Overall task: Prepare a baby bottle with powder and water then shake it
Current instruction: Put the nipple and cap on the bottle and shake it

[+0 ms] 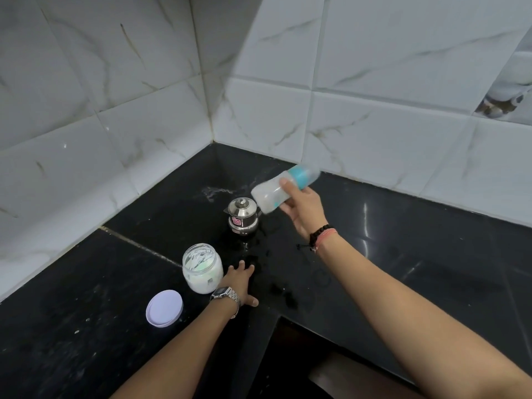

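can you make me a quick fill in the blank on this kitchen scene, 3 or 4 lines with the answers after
1. The right hand holds the baby bottle tilted above the ____ countertop.
2. The left hand rests flat beside the open ____ of white powder.
3. The round lid lies on the countertop, ____ the jar.
4. The steel pot has its lid ____.

Missing words: black; jar; off; on

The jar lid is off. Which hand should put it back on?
Probably the left hand. It rests open on the counter, right beside the jar, near the lid. The right hand is busy holding the bottle.
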